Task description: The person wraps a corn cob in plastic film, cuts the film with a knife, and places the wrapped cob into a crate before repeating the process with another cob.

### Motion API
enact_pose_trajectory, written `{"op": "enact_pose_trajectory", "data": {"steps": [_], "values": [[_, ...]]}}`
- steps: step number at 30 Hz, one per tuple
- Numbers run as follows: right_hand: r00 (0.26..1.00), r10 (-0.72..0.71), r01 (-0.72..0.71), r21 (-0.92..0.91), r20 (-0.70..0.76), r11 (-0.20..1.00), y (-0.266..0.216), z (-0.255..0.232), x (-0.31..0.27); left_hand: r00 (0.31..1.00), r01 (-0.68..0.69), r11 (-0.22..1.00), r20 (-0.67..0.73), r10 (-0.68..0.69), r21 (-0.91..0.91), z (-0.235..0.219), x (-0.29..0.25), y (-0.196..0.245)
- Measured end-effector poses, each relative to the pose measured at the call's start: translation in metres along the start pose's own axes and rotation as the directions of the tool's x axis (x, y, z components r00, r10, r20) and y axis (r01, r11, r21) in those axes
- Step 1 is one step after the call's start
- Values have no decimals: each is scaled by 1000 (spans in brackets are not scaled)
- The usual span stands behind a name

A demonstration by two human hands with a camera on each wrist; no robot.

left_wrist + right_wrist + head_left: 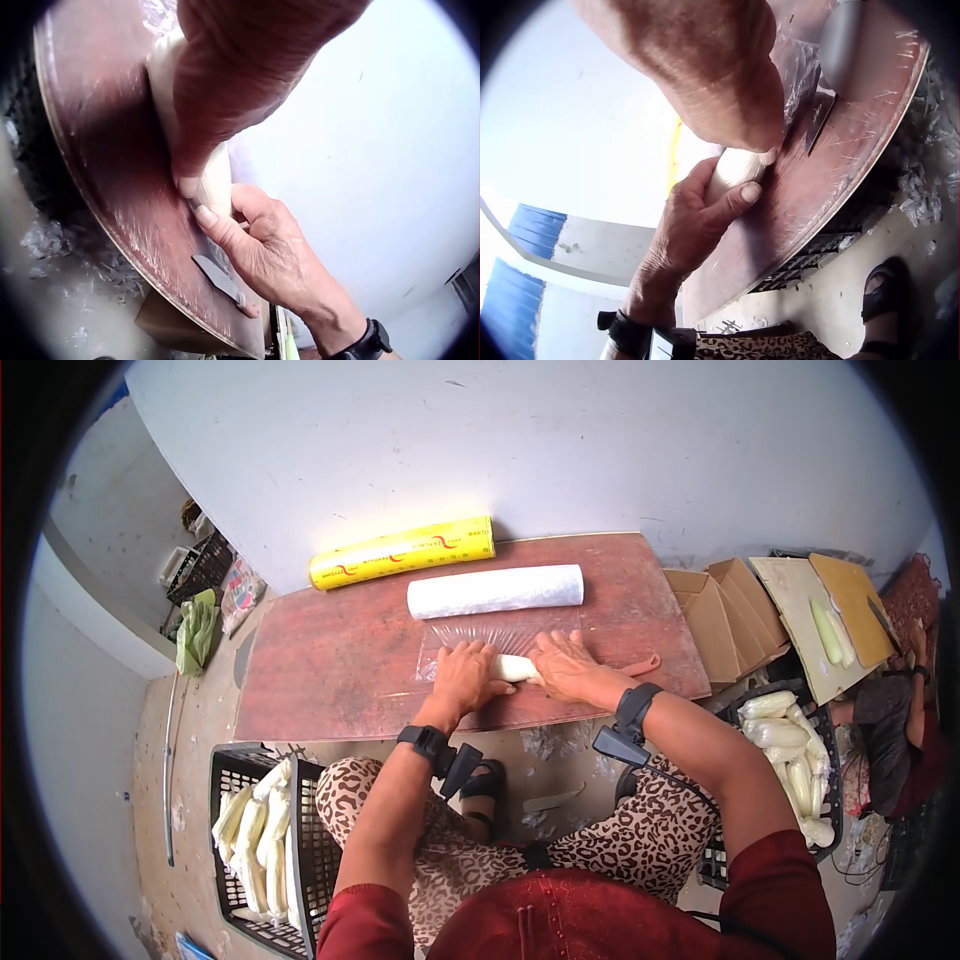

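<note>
A pale cob (515,667) lies on a sheet of clear film (500,632) spread on the reddish-brown table (330,660). My left hand (462,675) holds the cob's left end, with the thumb under it and the fingers curled over it. My right hand (570,665) grips the right end the same way. In the left wrist view the cob (215,180) shows between my left hand (225,82) and my right hand (270,251). The right wrist view shows the cob (735,169) held by my left hand (694,221), below my right hand (712,67).
A white film roll (495,591) and a yellow film box (402,552) lie farther back on the table. A knife (640,663) rests just right of my right hand. Baskets of pale cobs stand at left (225,800) and right (828,732). Cardboard boxes (720,615) lie to the right.
</note>
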State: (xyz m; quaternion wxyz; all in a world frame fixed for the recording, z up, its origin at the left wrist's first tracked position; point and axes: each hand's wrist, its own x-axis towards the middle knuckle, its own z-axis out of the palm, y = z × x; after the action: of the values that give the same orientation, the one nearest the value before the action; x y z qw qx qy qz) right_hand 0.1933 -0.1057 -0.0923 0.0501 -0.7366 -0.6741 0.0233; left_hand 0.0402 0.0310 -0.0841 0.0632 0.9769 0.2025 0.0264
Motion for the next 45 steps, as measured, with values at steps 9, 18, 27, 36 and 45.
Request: {"op": "enact_pose_trajectory", "data": {"steps": [9,18,27,36,45], "values": [[980,199,-190,199,-29,961,52,-35,-43,999,36,999,18,-37,39,3,6,-3],[953,258,-287,205,159,936,83,-24,-91,999,46,998,-2,-46,38,2,6,-1],[964,206,-223,86,170,971,93,-11,-93,996,-24,997,-82,30,70,8,0,-6],[951,304,-289,535,64,794,140,-50,-116,988,-25,997,-149,37,76,7,-6,-4],[965,259,-193,546,-46,815,68,-64,-41,987,30,994,-153,-46,-108,4,-20,-6]]}}
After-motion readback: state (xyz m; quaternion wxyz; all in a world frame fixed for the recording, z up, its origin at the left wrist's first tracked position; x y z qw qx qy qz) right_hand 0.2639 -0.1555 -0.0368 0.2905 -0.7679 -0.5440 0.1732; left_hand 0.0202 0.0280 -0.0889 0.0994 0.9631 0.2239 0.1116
